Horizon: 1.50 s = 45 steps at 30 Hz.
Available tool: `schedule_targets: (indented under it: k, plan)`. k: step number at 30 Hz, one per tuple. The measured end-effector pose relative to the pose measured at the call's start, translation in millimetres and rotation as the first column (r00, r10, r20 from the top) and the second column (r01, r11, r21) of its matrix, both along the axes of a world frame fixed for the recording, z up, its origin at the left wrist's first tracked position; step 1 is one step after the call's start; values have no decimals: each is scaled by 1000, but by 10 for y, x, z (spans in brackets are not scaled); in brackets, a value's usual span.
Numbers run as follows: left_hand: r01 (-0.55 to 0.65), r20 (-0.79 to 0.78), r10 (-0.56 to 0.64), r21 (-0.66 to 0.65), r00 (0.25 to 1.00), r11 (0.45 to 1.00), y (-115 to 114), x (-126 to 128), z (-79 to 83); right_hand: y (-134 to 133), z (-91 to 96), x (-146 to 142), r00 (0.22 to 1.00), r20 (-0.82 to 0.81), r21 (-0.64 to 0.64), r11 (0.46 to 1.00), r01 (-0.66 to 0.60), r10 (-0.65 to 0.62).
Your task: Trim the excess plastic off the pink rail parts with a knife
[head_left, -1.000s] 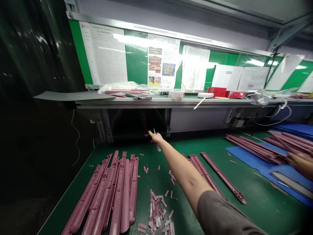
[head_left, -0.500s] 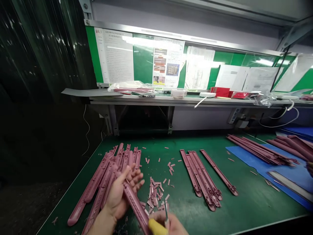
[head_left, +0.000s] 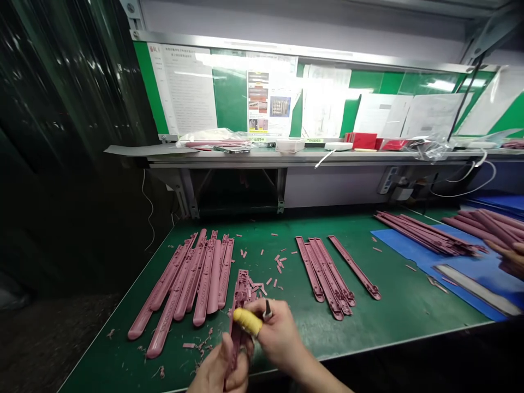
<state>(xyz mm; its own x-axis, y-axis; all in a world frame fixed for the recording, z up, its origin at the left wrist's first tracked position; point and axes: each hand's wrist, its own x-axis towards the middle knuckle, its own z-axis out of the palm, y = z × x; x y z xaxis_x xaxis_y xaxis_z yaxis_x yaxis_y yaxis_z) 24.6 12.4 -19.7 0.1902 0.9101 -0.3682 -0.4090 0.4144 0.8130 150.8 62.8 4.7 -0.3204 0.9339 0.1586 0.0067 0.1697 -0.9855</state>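
- The left hand [head_left: 221, 371] is closed around a pink plastic bar [head_left: 240, 305], which is held tilted above the green desk [head_left: 409, 300].
- The right hand [head_left: 278, 333] is clenched on a yellow-handled knife [head_left: 248, 321], just beside the bar.
- Other pink bars [head_left: 180, 278] lie side by side on the desk, left of the hands, and small pink scraps [head_left: 256, 289] are near them.
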Motion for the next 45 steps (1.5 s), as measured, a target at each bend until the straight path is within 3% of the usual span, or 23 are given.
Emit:
schedule_targets:
  k: [4,7,9,11,13,17,24,29,32,35,37,39,42,45]
  plan:
    - [-137,-125,144,64,982,989,82,-174,18,249,-14,196,945,292,131,985,113,-147]
    - [-177,-186,198,123,962,977,72,-347,35,390,107,427,918,371,141,986,90,-137]
    - [-163,-222,190,134,956,978,6,-501,44,360,238,527,921,387,115,993,1,-46]
    - [-99,-278,151,194,949,976,-76,-671,61,231,386,544,936,327,55,986,-155,128]
    - [39,-373,80,301,924,953,-142,-828,99,62,521,494,943,188,17,959,-282,274]
    - [273,-558,-22,371,830,888,-187,-1022,221,-153,661,358,940,-4,28,940,-341,341]
    - [281,-694,109,424,712,861,-217,-1101,195,-164,579,303,834,-281,-119,845,-522,475]
    - [251,-736,277,519,618,817,-248,-1078,163,-164,574,322,872,-177,-71,878,-473,456]
    - [170,-648,484,684,588,709,-273,-948,203,-191,601,307,920,-35,66,919,-388,391]
    - [63,-476,704,848,527,526,-292,-803,235,-247,610,261,960,66,207,937,-281,273]
    - [97,-417,789,902,452,421,-289,-770,235,-281,605,234,977,55,229,950,-213,206]
    - [174,-398,856,917,331,359,-274,-817,216,-297,600,223,981,33,173,965,-195,192]
    - [280,-322,938,919,133,276,-237,-1009,171,-284,594,234,956,8,-17,956,-294,294]
    - [467,-231,972,865,40,186,-210,-1262,135,-246,574,244,915,-106,-148,903,-402,390]
